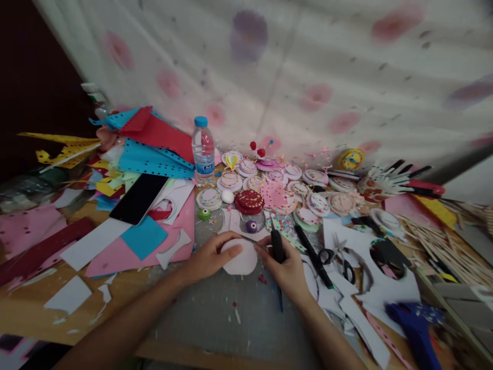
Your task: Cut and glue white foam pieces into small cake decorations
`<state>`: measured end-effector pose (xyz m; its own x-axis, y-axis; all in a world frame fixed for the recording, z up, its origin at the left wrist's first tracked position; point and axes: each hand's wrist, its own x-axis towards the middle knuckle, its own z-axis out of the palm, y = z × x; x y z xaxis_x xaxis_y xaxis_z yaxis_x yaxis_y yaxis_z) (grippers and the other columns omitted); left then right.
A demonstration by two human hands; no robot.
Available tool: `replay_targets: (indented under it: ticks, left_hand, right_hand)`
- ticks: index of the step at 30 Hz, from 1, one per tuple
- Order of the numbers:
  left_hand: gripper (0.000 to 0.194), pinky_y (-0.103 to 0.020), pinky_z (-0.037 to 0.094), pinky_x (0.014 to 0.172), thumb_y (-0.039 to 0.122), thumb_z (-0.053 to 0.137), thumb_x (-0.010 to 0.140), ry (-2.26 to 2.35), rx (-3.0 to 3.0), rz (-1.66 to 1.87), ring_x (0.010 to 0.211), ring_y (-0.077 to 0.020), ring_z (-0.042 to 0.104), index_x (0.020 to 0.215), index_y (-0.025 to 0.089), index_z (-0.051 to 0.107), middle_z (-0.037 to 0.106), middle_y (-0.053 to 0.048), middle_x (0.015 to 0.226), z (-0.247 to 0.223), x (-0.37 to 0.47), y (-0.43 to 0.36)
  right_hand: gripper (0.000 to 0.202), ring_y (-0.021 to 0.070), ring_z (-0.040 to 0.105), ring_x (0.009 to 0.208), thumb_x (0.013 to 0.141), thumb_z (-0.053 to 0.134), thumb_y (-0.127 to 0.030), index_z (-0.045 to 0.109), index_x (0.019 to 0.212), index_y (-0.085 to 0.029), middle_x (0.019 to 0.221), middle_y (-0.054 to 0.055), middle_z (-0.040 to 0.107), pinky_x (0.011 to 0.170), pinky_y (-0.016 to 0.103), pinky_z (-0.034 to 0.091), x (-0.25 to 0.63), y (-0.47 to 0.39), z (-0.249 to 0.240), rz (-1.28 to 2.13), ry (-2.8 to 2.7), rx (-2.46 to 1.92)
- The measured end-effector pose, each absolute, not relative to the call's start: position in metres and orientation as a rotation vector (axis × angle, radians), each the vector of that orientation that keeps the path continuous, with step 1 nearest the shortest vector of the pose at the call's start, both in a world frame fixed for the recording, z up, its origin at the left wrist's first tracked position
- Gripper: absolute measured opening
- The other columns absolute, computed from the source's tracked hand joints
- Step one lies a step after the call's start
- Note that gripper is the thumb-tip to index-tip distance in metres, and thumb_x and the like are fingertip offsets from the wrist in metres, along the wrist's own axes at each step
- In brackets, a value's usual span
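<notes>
My left hand (215, 257) pinches a white disc (239, 257) by its upper left side, with the thumb lying on its face. The disc has a flat-looking lower edge. My right hand (287, 264) is closed at the disc's right edge, around a black-handled tool (277, 245) whose exact kind is unclear. A thin dark strip or tip runs from the right fingers along the disc's top edge. Beyond the hands sit a purple bead (251, 226) and a dark red decorated disc (249, 202). A grey cutting mat (215, 318) with small scraps lies below.
Several decorated discs (230, 180) and a water bottle (203, 149) stand at the back. Coloured foam sheets (154, 136) and a phone (139, 198) are at left. Scissors (341, 254), a black pen (311, 254), white offcuts (400, 282) and a blue glue gun (416, 329) lie right.
</notes>
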<state>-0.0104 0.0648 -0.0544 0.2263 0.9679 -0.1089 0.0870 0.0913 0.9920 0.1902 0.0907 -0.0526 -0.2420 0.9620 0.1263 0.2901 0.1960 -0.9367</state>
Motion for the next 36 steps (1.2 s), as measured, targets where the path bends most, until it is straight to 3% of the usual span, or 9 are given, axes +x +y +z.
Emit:
replay_targets:
  ticks: [3,9,12,17,23,36]
  left_hand:
    - [0.039,-0.023,0.045,0.069,0.048,0.062,0.084,1.021,1.189,0.880,0.089,-0.0177,0.057,0.111,0.020,0.061,0.061,-0.004,0.103,-0.059,-0.012,0.060]
    - [0.071,-0.032,0.047,0.081,0.042,0.080,0.068,0.584,0.819,0.751,0.106,-0.0254,0.058,0.131,0.027,0.051,0.059,-0.008,0.121,-0.055,-0.015,0.056]
    - [0.075,-0.033,0.048,0.079,0.040,0.086,0.060,0.569,0.789,0.759,0.103,-0.0256,0.059,0.127,0.029,0.055,0.060,-0.007,0.118,-0.052,-0.014,0.056]
    - [0.076,-0.027,0.047,0.069,0.040,0.090,0.050,0.645,0.870,0.840,0.087,-0.0196,0.060,0.116,0.026,0.055,0.061,-0.003,0.099,-0.052,-0.013,0.060]
    - [0.070,-0.026,0.047,0.071,0.034,0.091,0.050,0.667,0.984,1.000,0.083,-0.0152,0.057,0.105,0.025,0.049,0.054,-0.002,0.103,-0.056,-0.017,0.062]
    - [0.074,-0.027,0.044,0.071,0.042,0.091,0.047,0.684,1.081,1.015,0.077,-0.0140,0.054,0.104,0.023,0.047,0.057,0.000,0.090,-0.062,-0.019,0.063]
  right_hand:
    - [0.016,0.0119,0.045,0.055,0.080,0.068,-0.036,0.064,0.081,-0.020,0.064,-0.003,0.056,0.052,0.023,0.036,0.188,0.089,-0.054,1.084,-1.676,-1.218]
    - [0.016,0.0135,0.051,0.057,0.080,0.068,-0.036,0.064,0.079,-0.021,0.067,-0.001,0.061,0.050,0.024,0.040,0.184,0.081,-0.051,1.068,-1.603,-1.247]
    - [0.014,0.0145,0.054,0.059,0.081,0.067,-0.035,0.063,0.079,-0.021,0.072,0.001,0.064,0.052,0.025,0.042,0.183,0.078,-0.049,1.036,-1.600,-1.241]
    - [0.012,0.0139,0.051,0.056,0.085,0.059,-0.034,0.057,0.087,-0.022,0.067,-0.002,0.057,0.052,0.025,0.041,0.195,0.080,-0.049,0.746,-1.775,-1.213]
    - [0.021,0.0145,0.051,0.052,0.092,0.046,-0.039,0.053,0.098,-0.021,0.066,-0.002,0.055,0.048,0.025,0.036,0.204,0.081,-0.047,0.651,-2.195,-0.987]
    - [0.029,0.0168,0.058,0.056,0.093,0.046,-0.044,0.057,0.097,-0.017,0.067,0.003,0.059,0.050,0.027,0.039,0.198,0.078,-0.045,0.553,-2.443,-0.733]
